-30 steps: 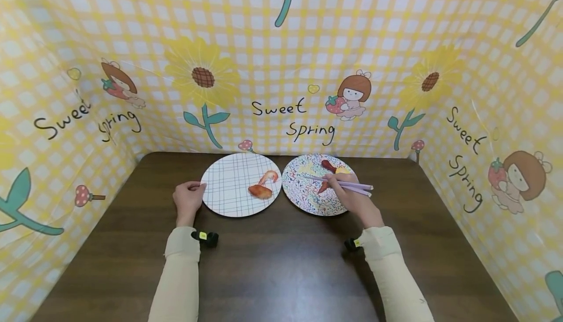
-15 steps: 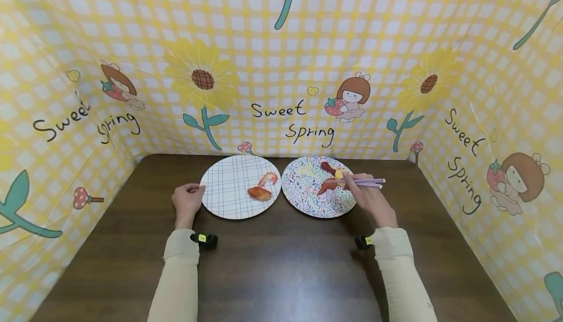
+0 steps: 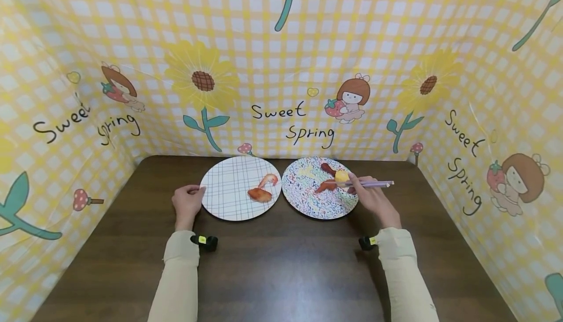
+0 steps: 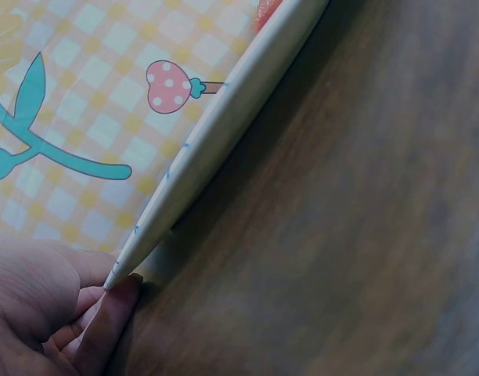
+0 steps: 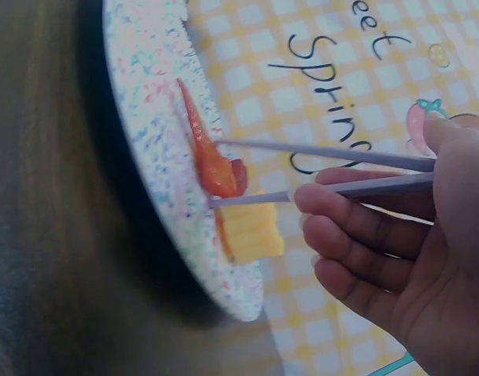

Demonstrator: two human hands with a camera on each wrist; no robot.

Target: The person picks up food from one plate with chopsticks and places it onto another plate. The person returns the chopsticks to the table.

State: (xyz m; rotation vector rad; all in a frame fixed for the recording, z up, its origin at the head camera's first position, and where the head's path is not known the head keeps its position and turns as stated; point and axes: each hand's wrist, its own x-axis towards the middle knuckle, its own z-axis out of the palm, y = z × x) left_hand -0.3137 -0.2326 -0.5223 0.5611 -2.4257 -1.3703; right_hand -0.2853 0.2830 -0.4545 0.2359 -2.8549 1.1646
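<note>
My left hand (image 3: 188,201) pinches the left rim of a white plate with a blue line grid (image 3: 224,190); the left wrist view shows the thumb and fingers at its edge. On that plate lie a shrimp (image 3: 269,179) and a browned food piece (image 3: 259,195). In my right hand (image 3: 376,202) is a pair of purple chopsticks (image 5: 357,188), tips apart on either side of an orange-brown, pointed food piece (image 5: 212,168). This piece lies on a colour-speckled plate (image 3: 303,200). Close by are a yellow food piece (image 5: 251,231) and a dark red-brown piece (image 3: 326,168).
Both plates stand side by side at the back of a dark wooden table (image 3: 281,263). A yellow checked cloth (image 3: 272,58) with flowers and lettering rises behind and at both sides. Each wrist wears a black camera (image 3: 210,243).
My right hand has moved right, bringing the chopstick tips from the speckled plate's middle to the orange-brown piece. My left hand stays at its rim.
</note>
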